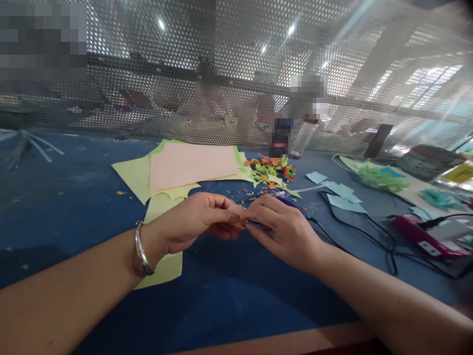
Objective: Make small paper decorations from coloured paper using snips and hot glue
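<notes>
Between my two hands is a small piece of pale pink paper [237,210], held just above the blue table. My left hand [201,219], with a silver bangle at its wrist, pinches the piece from the left. Fingers of my right hand [283,224] close on its right end. Its exact shape is partly hidden by the fingertips. Behind the hands lies a large pale pink sheet [192,165] on top of yellow-green sheets [133,172]. Another yellow-green strip [168,271] runs under my left wrist.
Curled orange and green paper scraps [273,170] are heaped behind my right hand. Light blue paper pieces [345,199] and black cables [369,231] lie to the right, near a magenta power strip [424,236]. A perforated metal screen [236,108] borders the table's back.
</notes>
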Available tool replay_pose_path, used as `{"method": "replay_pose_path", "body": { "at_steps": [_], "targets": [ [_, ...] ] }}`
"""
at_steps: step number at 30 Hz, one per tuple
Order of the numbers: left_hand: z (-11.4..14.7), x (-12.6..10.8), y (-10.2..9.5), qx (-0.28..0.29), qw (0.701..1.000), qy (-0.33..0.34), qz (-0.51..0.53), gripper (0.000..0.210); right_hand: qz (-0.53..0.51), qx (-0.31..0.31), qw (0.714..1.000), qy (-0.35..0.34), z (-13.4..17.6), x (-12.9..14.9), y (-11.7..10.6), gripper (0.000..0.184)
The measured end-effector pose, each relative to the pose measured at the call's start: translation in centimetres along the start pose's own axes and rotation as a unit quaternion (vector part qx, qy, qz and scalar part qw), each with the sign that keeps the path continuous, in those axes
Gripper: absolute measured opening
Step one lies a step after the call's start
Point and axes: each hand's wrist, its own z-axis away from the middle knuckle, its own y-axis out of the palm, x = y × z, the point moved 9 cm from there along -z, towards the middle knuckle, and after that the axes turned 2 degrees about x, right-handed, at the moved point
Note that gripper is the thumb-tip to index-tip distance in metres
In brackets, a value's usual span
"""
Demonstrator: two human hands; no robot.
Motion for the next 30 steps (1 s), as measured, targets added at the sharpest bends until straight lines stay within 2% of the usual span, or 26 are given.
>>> {"method": "replay_pose_path", "body": {
  "at_steps": [4,9,14,19,23,30],
  "targets": [
    [0.1,0.3,1.0,0.046,0.999,-0.010,-0.018,0.017,-0.022,-0.006,1.000,-0.002,0.0,0.0,-0.1,0.012],
    [0.2,-0.9,0.6,0.005,0.993,0.059,-0.100,0.020,-0.083,-0.016,0.996,0.043,-0.2,-0.7,-0.2,0.008],
    [0.4,-1.7,0.8,-0.004,0.987,0.087,-0.136,0.027,-0.101,-0.044,0.990,0.087,-0.2,-1.4,-0.6,0.008],
    [0.7,-2.5,1.1,-0.022,0.964,0.143,-0.225,0.024,-0.116,-0.057,0.985,0.112,-0.1,-2.0,-0.6,0.006],
    [0.6,-1.9,0.7,-0.045,0.958,0.134,-0.250,0.027,-0.124,-0.056,0.983,0.119,0.0,-2.3,-0.4,0.006],
    [0.6,-2.0,0.7,-0.052,0.966,0.133,-0.213,0.023,-0.126,-0.057,0.983,0.123,-0.1,-2.2,-0.4,0.007]
  ]
}}
